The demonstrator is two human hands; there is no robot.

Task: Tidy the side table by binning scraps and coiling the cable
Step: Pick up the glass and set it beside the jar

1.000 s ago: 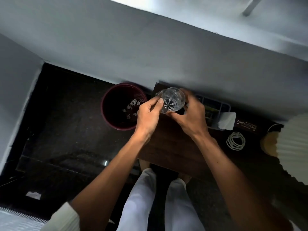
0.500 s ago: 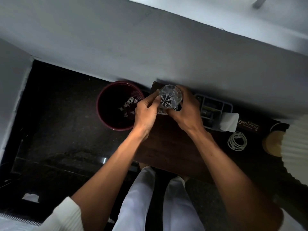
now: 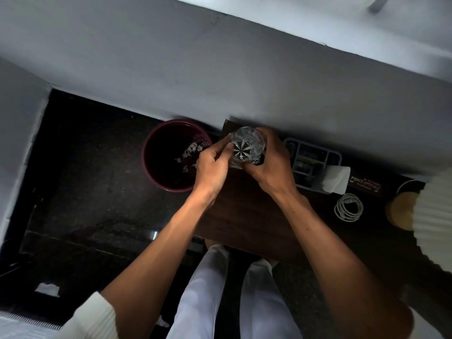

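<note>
A cut-glass tumbler (image 3: pixel 247 148) stands upright at the back left corner of the dark wooden side table (image 3: pixel 247 216). My left hand (image 3: pixel 212 167) touches its left side with thumb and fingers; my right hand (image 3: pixel 270 165) wraps around its right side. A dark red bin (image 3: pixel 156 177) sits on the floor just left of the table, with white paper scraps (image 3: pixel 189 155) inside. A white cable (image 3: pixel 348 207) lies coiled on the table to the right.
A grey compartment tray (image 3: pixel 336 154) with a white card leaning on it stands behind my right hand. A black case marked with white lettering (image 3: pixel 365 184), a wooden lamp base (image 3: pixel 398 211) and a pleated white shade are further right. A white scrap (image 3: pixel 47 289) lies on the dark floor.
The tumbler has gone from tilted to upright and moved slightly back toward the wall, both hands staying on it.
</note>
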